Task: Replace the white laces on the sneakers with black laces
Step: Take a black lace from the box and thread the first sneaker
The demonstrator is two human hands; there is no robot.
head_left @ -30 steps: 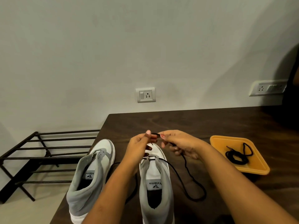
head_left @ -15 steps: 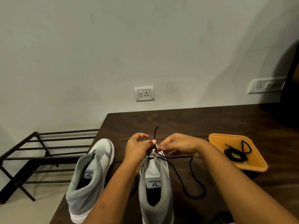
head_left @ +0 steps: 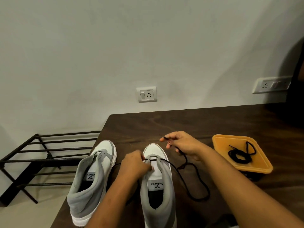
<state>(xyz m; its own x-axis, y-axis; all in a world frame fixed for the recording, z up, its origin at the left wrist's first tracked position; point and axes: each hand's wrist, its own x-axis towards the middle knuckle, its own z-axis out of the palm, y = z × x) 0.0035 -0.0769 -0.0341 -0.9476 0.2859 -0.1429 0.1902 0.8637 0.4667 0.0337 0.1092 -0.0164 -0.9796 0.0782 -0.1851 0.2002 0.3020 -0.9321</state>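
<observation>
The hands, joined over the toe of the right sneaker point(head_left: 157, 176) half a second ago, have separated. The right hand point(head_left: 182, 143) now pinches the tip of the black lace point(head_left: 184, 178) and draws it toward the table's far edge; the left hand point(head_left: 135, 163) grips the eyelet flap. The first eyelet row appears threaded, so lacing is at an early stage. The left sneaker point(head_left: 92, 176), unlaced, sits at the table's left edge. A second lace point(head_left: 240, 153) lies coiled in the orange tray point(head_left: 218, 145) toward the right edge. The table point(head_left: 164, 125) is dark wood, against a pale wall with sockets point(head_left: 146, 94); a metal rack point(head_left: 41, 155) stands left.
</observation>
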